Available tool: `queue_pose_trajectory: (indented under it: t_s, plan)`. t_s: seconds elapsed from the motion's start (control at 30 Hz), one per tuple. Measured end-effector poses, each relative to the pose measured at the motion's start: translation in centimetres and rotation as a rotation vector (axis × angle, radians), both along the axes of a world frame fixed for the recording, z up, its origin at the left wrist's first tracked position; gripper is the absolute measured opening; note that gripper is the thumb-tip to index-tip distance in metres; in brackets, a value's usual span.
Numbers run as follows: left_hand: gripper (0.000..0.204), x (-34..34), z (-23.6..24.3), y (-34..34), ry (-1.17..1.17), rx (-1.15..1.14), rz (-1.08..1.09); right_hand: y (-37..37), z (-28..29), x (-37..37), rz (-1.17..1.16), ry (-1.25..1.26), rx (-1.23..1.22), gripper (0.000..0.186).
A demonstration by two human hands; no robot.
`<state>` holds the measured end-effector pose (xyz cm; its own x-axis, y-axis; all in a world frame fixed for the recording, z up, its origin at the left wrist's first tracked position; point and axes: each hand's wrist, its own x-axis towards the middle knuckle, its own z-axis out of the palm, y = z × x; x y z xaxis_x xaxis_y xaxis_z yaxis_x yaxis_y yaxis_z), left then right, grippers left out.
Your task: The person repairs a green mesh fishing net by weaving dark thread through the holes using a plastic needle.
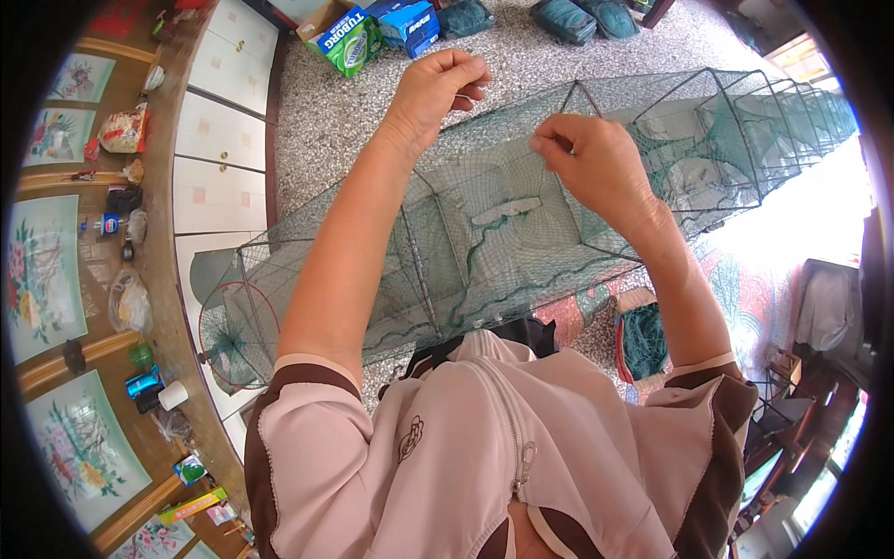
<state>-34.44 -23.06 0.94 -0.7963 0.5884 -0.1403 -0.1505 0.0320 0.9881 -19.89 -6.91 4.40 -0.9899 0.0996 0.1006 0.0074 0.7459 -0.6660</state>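
A long green mesh fish trap (pixel 521 261) on dark rod frames stretches across in front of me, from the lower left to the far right. My left hand (pixel 436 93) is raised at its far edge, thumb and fingers pinched together; a tiny pale bit shows by the fingertips, too small to name. Over the middle of the trap, my right hand (pixel 596 158) is closed with thumb against forefinger, next to the peak of a frame. Whatever either hand grips cannot be made out. The hands are apart. A red hoop (pixel 273 317) rings the trap's left end.
White cabinets (pixel 223 126) and a cluttered wooden counter (pixel 172 307) line the left. Boxes, one green and blue (pixel 349 42), and dark green folded bundles (pixel 563 20) lie on the far speckled floor. Near my right arm sits an open bag (pixel 641 340) of green netting or twine.
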Motion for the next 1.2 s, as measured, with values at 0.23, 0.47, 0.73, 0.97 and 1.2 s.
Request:
queue_pose_trajectory:
  t_s: [0.23, 0.47, 0.73, 0.97, 1.2]
  plan:
    - [0.013, 0.4, 0.2, -0.1, -0.072, 0.058, 0.012, -0.4, -1.2, -0.5, -0.048, -0.059, 0.126, 0.018]
    - [0.013, 0.7, 0.3, -0.1, -0.064, 0.005, 0.044, -0.9, -1.8, -1.2, -0.072, -0.011, 0.090, 0.020]
    - [0.013, 0.8, 0.0, 0.2, -0.057, -0.200, -0.040, -1.6, -2.0, -2.8, -0.065, 0.048, 0.087, 0.021]
    - [0.013, 1.1, 0.0, 0.2, -0.003, -0.148, -0.023, -2.7, -1.4, -2.6, -0.095, 0.238, 0.224, 0.017]
    - [0.015, 1.7, 0.6, 0.4, 0.246, 0.101, 0.067, -2.0, -1.6, -5.0, -0.084, 0.250, 0.088, 0.016]
